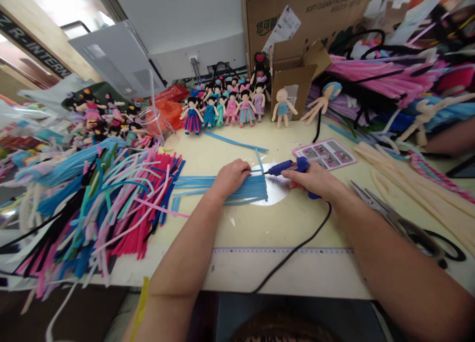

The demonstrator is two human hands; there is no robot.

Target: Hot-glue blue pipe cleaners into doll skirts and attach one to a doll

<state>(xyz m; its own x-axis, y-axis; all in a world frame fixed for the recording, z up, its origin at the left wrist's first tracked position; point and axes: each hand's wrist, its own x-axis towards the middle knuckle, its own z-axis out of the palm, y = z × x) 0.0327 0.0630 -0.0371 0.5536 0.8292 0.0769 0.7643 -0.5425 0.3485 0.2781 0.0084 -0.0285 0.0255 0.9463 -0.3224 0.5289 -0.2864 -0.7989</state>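
Observation:
My right hand (313, 177) is wrapped round a blue glue gun (287, 167), its nozzle pointing left at the end of a row of blue pipe cleaners (248, 188). The row lies side by side on the table, its right end over a round silvery sheet (279, 191). My left hand (232, 178) rests on the row with fingers closed and pressed down, the fingertips close to the nozzle. One short blue pipe cleaner (259, 160) stands out from the row's upper right corner, near the nozzle. What lies under my left palm is hidden.
Loose coloured pipe cleaners (122, 198) heap up at left. Several small dolls (230, 104) stand at the back beside a cardboard box (293, 74). Scissors (401, 223) lie right, near beige strips (415, 183). The glue gun's cord (297, 245) crosses a ruler strip (237, 250) at the front.

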